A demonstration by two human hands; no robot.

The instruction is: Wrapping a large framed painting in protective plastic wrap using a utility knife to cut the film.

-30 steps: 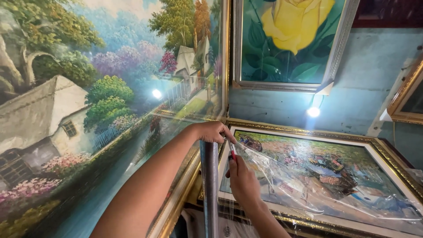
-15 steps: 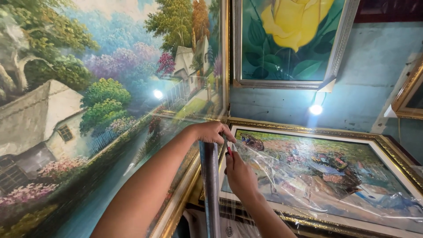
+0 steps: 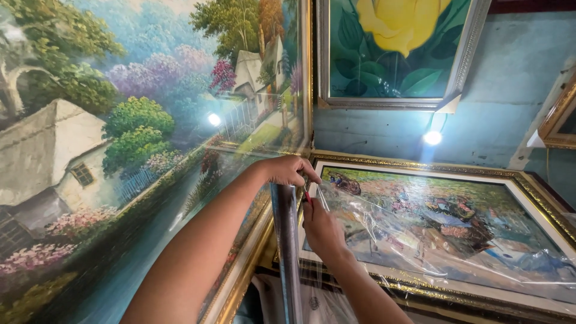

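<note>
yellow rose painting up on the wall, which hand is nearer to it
Left. The left hand grips the top of the upright roll, higher in the view and closer beneath the yellow rose painting. The right hand sits lower, at the clear plastic film.

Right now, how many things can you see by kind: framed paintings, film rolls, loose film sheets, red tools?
Framed paintings: 4 (landscape painting, yellow rose painting, gold-framed painting, frame corner)
Film roll: 1
Clear film sheet: 1
Small red tool: 1
Total: 7
</note>
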